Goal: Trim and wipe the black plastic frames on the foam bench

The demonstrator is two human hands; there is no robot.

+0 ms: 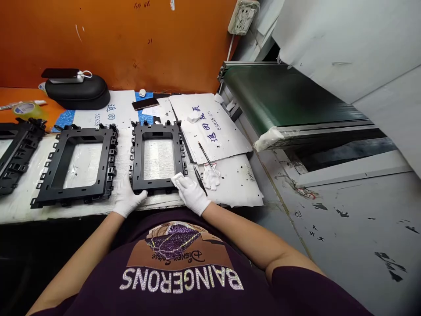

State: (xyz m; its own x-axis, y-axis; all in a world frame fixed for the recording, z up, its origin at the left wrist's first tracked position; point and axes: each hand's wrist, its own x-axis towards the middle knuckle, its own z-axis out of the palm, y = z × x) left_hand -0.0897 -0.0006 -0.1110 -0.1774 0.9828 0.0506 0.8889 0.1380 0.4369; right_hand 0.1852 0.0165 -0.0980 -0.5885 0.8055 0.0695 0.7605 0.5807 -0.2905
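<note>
A black plastic frame (pixel 158 184) with clips along its sides lies flat in front of me on the white-covered table. At its near left corner is my left hand (pixel 126 197), in a white glove, closed around the edge with the thumb on the near rim. My right hand (pixel 194 195), also gloved, pinches a folded white cloth (pixel 176 178) against the frame's near right corner. Left of it rests a second black frame (pixel 79 193), and part of a third one (pixel 19 153) shows at the picture's left edge.
Right of the frame, a thin brush (pixel 205 153), a black pen-like tool (pixel 200 181) and a crumpled white cloth (pixel 211 175) lie on cardboard sheets (pixel 230 140). A phone (pixel 145 104), black case (pixel 79 93) and tape roll (pixel 28 109) sit behind. A green conveyor belt (pixel 296 96) stands right.
</note>
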